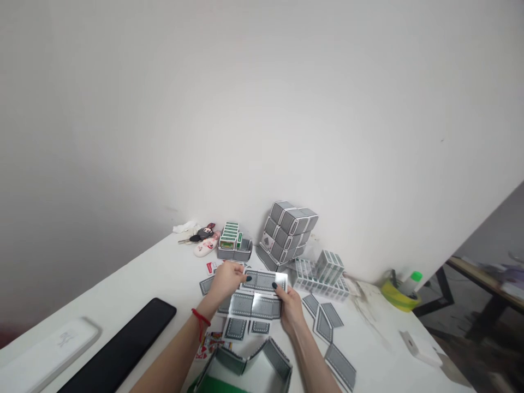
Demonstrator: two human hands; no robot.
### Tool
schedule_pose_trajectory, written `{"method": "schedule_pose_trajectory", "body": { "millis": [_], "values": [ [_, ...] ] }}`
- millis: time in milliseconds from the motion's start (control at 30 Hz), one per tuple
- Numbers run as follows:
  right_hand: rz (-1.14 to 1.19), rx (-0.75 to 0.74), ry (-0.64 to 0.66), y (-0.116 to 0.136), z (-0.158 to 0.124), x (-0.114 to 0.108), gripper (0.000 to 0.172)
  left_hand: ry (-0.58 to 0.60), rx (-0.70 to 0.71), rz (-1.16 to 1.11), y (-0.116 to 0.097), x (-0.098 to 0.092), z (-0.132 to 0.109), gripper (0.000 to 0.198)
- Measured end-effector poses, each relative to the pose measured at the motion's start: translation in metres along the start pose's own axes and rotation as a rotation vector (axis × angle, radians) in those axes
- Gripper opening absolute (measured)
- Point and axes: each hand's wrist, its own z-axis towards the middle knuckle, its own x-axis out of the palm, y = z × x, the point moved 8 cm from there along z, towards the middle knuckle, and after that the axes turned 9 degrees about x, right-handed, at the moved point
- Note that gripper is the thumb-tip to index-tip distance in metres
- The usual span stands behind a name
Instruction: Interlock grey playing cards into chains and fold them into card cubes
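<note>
A panel of joined playing cards (pixel 265 280) with grey patterned backs is held between my two hands. My left hand (pixel 226 279) pinches its left end, thumb on top. My right hand (pixel 290 307) grips the right end, thumb on its face and fingers beneath. Just below it are more grey-backed cards (pixel 250 305) with folded flaps (pixel 236 328); whether they are joined to the held panel I cannot tell. Closest to me stands an open structure of folded cards (pixel 278 352) with green inside. Face-up cards (pixel 213 344) lie partly behind my left forearm.
Against the wall stands a block of folded cards (pixel 286 232). Card boxes (pixel 230 234) sit left of it, clear-wrapped packs (pixel 321 275) right. Loose cards (pixel 339 365) lie right of my arm. A black phone (pixel 123 344), a white case (pixel 53 349) and a yellow tape roll (pixel 397 297) flank the table.
</note>
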Motion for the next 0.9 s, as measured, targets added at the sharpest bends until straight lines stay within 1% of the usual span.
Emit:
{"method": "schedule_pose_trajectory", "body": {
  "millis": [133, 233, 367, 567, 700, 900],
  "values": [
    [0.015, 0.010, -0.001, -0.001, -0.001, 0.001, 0.027, -0.007, 0.014, 0.058, -0.005, -0.003, -0.001, 0.014],
    [0.019, 0.022, 0.006, -0.001, -0.002, 0.002, 0.029, 0.008, 0.010, 0.050, -0.002, -0.002, 0.000, 0.014],
    [0.015, 0.030, 0.022, -0.001, -0.001, 0.002, 0.029, 0.026, -0.016, -0.010, 0.009, 0.001, 0.003, 0.016],
    [0.047, 0.030, -0.034, -0.002, 0.003, -0.005, 0.034, 0.055, -0.033, -0.149, 0.023, 0.010, 0.007, 0.021],
    [0.055, 0.036, 0.001, -0.002, 0.002, -0.002, 0.030, 0.069, -0.060, -0.228, 0.027, 0.015, 0.006, 0.025],
    [0.026, 0.043, 0.045, -0.002, 0.001, 0.001, 0.029, 0.055, -0.097, -0.273, 0.032, 0.016, 0.005, 0.025]
  ]
}}
